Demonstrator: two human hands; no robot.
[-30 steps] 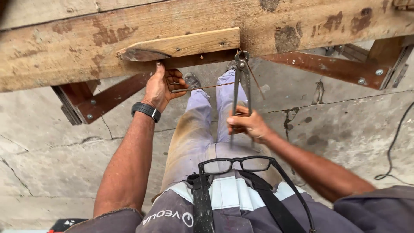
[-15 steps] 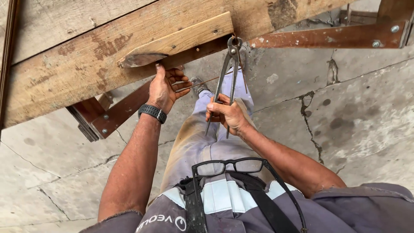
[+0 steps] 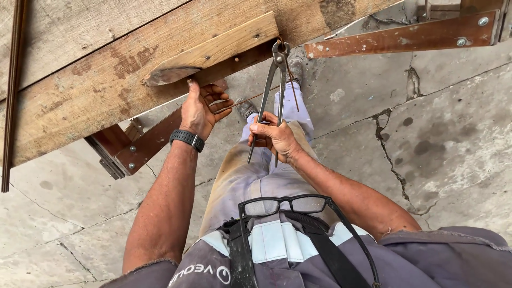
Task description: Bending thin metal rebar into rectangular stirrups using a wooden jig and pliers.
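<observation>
Right hand fingers closed round the handles of long grey metal pincers, head biting thin rusty wire at the worn wooden plank's lower edge. Left hand fingers curled under that edge, pinching the wire. Since earlier, the pincers have tilted more upright and the right hand sits higher.

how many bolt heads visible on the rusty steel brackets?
5. Two on the right bracket: one at its top right corner, one lower. Three on the left bracket: at and. More may be hidden behind the plank.
</observation>
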